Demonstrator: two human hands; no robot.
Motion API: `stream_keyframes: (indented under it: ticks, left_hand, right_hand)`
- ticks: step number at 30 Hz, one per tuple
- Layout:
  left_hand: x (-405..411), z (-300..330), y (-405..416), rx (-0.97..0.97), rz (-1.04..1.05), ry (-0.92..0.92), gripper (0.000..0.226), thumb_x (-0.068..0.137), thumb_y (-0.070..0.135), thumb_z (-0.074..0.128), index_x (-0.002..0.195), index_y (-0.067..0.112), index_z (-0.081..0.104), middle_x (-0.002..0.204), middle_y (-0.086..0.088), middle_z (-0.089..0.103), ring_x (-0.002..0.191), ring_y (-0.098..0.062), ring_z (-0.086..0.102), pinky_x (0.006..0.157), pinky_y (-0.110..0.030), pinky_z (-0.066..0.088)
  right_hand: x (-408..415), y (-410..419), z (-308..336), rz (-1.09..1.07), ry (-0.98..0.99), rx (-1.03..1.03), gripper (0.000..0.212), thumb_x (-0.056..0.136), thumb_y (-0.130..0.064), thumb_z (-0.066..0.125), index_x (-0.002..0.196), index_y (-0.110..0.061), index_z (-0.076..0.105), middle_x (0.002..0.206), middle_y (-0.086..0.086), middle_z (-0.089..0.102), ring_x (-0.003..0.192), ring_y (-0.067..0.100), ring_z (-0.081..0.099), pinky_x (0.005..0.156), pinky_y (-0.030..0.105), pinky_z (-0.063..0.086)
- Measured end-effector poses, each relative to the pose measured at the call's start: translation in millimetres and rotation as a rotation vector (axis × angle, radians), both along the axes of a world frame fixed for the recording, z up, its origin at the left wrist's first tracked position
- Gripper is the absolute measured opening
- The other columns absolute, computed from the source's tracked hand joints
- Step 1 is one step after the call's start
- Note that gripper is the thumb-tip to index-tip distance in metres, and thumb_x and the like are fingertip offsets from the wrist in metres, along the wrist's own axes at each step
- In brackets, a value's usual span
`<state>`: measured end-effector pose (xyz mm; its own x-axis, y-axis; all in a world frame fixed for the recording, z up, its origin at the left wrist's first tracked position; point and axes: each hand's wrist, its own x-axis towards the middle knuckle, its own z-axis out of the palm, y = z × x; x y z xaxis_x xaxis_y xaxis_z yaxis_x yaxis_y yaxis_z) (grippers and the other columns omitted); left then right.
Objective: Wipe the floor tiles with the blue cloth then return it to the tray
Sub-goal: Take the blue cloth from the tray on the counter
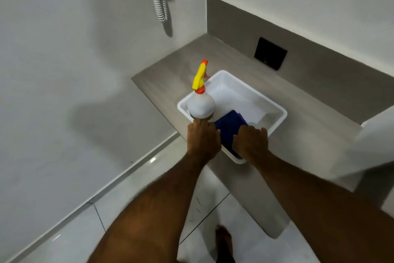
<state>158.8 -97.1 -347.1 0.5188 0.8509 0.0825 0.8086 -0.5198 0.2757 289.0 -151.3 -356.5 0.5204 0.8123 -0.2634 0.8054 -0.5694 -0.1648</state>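
Note:
A white tray [277, 111] stands on a grey ledge [309, 135]. The folded blue cloth [230, 124] lies in the tray's near half. My left hand [203, 137] covers the tray's near-left rim, fingers curled down at the cloth's left edge and touching the base of a white spray bottle [201, 106]. My right hand [250, 141] sits on the cloth's right side with its fingers curled over it. The cloth's near part is hidden under both hands. The pale glossy floor tiles [74, 237] lie below the ledge.
The bottle with a yellow and orange trigger stands upright in the tray's left corner. A black plate [270, 53] is set in the ledge's back panel. A coiled cord [160, 5] hangs on the wall. A white fixture [373, 145] is at right. My bare foot [222, 239] stands on the tiles.

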Motion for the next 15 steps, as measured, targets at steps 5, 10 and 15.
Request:
stream_keyframes:
  ticks: [5, 10, 15]
  left_hand:
    - [16.9, 0.5, 22.4, -0.152, 0.033, 0.236, 0.030, 0.093, 0.041, 0.052, 0.094, 0.020, 0.073, 0.102, -0.004, 0.070, 0.110, -0.031, 0.052, 0.093, -0.045, 0.041]
    - [32.9, -2.3, 24.1, -0.237, 0.094, 0.208, 0.018, 0.085, 0.028, 0.065, 0.096, 0.016, 0.072, 0.107, -0.010, 0.069, 0.112, -0.036, 0.054, 0.097, -0.046, 0.041]
    - [34.4, 9.2, 15.3, -0.273, 0.198, -0.009, 0.017, 0.085, 0.023, 0.068, 0.097, 0.012, 0.069, 0.106, -0.014, 0.070, 0.107, -0.036, 0.061, 0.096, -0.048, 0.050]
  right_hand:
    - [9.7, 20.4, 6.6, -0.122, 0.168, -0.036, 0.049, 0.075, -0.032, 0.077, 0.113, -0.006, 0.059, 0.110, 0.014, 0.068, 0.105, 0.034, 0.063, 0.095, 0.043, 0.048]
    - [25.9, 33.2, 4.2, -0.206, 0.343, -0.070, 0.042, 0.077, -0.019, 0.073, 0.113, -0.002, 0.059, 0.114, 0.019, 0.066, 0.105, 0.037, 0.062, 0.095, 0.047, 0.052]
    - [22.9, 44.5, 17.6, -0.400, 0.627, 0.166, 0.046, 0.078, -0.012, 0.073, 0.118, 0.004, 0.057, 0.109, 0.023, 0.065, 0.089, 0.032, 0.062, 0.074, 0.035, 0.053]
